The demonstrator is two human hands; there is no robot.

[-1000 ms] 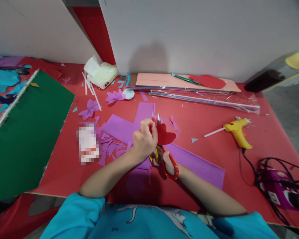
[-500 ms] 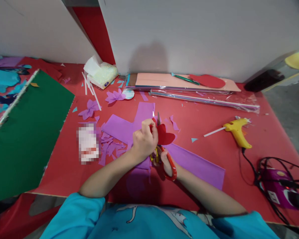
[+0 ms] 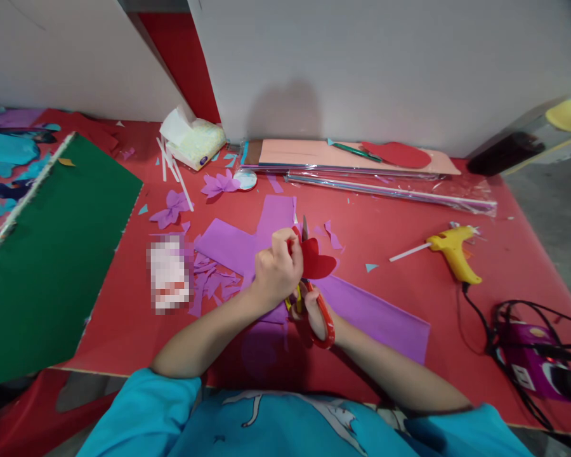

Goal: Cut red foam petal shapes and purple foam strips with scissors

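Observation:
My left hand point(image 3: 280, 266) is closed on a piece of red paper point(image 3: 318, 259), which sticks out to the right with a rounded, petal-like edge. In my right hand point(image 3: 315, 311) are scissors point(image 3: 327, 331) with red and yellow handles. Their blades point away from me and pass by the red paper; part of them is hidden behind it and my left hand. Beneath both hands lie strips of purple paper point(image 3: 380, 315) on the red table, with purple scraps point(image 3: 214, 282) to the left.
Purple paper flowers point(image 3: 220, 183) and a tissue pack point(image 3: 196, 143) lie at the back left. A green board point(image 3: 52, 254) covers the left side. Along the wall are wrapped paper sheets point(image 3: 304, 154). A yellow glue gun point(image 3: 454, 254) and a corded purple box point(image 3: 528, 355) are at right.
The scissors' handles have swung slightly left and look closer together. The red paper now shows a notch in its upper edge, and my left hand has shifted very little.

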